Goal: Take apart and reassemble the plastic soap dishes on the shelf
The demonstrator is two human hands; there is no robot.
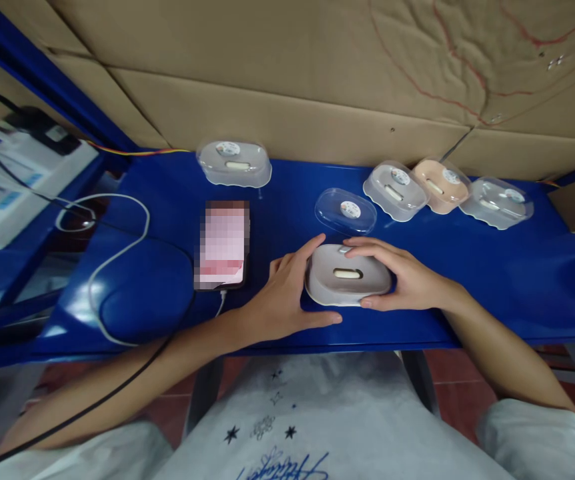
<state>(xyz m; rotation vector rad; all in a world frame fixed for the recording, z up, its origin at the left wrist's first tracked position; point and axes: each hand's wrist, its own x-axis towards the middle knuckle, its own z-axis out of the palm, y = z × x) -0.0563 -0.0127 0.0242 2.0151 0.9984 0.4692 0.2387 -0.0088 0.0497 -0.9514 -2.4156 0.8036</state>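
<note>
A: Where is the box point(350, 289) sitting?
B: It's resting on the table point(517, 287), in front of the person. The right hand point(412, 280) is gripping its right end, thumb at the near edge and fingers over the top. The left hand point(280, 300) is spreading open around the left end; whether it's pressing there, I can't tell.
A: How far along is it looking?
B: The cream piece point(346, 274) is already sitting in the slot. The clear cover point(335, 212) is lying just behind, not yet on.
A: And the others?
B: One box point(252, 175) at the back left and three boxes point(442, 190) at the back right are wearing covers. I'm judging only this one unfinished.
</note>
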